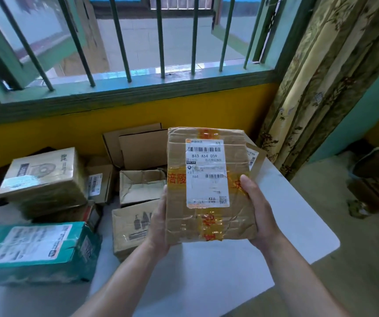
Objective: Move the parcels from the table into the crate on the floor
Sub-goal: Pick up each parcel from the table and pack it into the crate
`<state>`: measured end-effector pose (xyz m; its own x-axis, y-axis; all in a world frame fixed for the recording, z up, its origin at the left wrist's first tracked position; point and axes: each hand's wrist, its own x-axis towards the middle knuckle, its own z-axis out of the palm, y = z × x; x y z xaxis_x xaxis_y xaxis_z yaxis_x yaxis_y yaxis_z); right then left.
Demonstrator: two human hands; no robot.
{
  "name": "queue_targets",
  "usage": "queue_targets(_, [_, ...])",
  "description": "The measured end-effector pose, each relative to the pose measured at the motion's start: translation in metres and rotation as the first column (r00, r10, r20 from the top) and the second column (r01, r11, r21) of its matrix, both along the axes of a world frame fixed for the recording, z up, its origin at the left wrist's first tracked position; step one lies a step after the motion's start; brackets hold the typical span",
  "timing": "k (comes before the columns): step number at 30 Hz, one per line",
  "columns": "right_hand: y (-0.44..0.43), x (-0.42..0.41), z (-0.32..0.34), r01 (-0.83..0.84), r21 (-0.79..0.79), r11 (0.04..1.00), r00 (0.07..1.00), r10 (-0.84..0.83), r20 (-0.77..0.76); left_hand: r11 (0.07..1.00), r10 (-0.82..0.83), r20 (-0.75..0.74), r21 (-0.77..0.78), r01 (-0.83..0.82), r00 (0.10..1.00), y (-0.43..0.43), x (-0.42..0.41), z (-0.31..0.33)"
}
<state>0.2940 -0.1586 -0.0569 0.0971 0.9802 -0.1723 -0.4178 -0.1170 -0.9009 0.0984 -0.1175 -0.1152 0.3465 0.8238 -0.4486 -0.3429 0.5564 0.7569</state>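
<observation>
A brown cardboard parcel (209, 223) with a white shipping label and yellow tape is lifted above the white table (287, 202), label side facing me. My left hand (158, 227) grips its left edge and my right hand (258, 213) grips its right edge. More parcels lie on the table: a teal one (37, 250) at the near left, a tan printed box (44, 175) stacked behind it, a small brown box (131, 227) beside my left hand and a crumpled one (140, 186) further back. The crate is not in view.
An opened cardboard box (136, 145) stands against the yellow wall under a barred window (138, 42). A patterned curtain (316, 88) hangs at the right. Dark bags and clutter (376, 179) sit on the floor at the far right, beyond the table's rounded corner.
</observation>
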Motion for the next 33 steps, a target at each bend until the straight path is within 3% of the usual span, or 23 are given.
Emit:
queue_targets(8, [-0.008,-0.024,0.004,0.011,0.017,1.0,1.0,-0.011,0.014,0.996,-0.024,0.048,0.091,0.02,0.999,-0.015,-0.026,0.008])
queue_targets(14, [-0.02,-0.028,0.0,-0.016,0.044,0.999,0.998,0.013,0.063,0.975,0.109,-0.12,0.204,-0.083,0.987,-0.027,-0.036,0.02])
queue_targets(21, [-0.04,-0.021,-0.005,-0.114,0.036,0.993,0.993,0.113,0.038,0.963,0.005,0.016,0.269,-0.01,1.0,-0.066,-0.039,0.043])
queue_targets(28, [-0.059,-0.039,-0.012,-0.322,0.077,0.944,0.947,0.321,0.027,0.905,0.217,0.023,0.369,-0.211,0.976,-0.128,-0.048,0.057])
queue_targets(33, [-0.074,-0.084,-0.018,-0.494,0.107,0.863,0.868,0.497,-0.002,0.853,0.415,-0.05,0.369,-0.369,0.909,-0.185,-0.081,0.057])
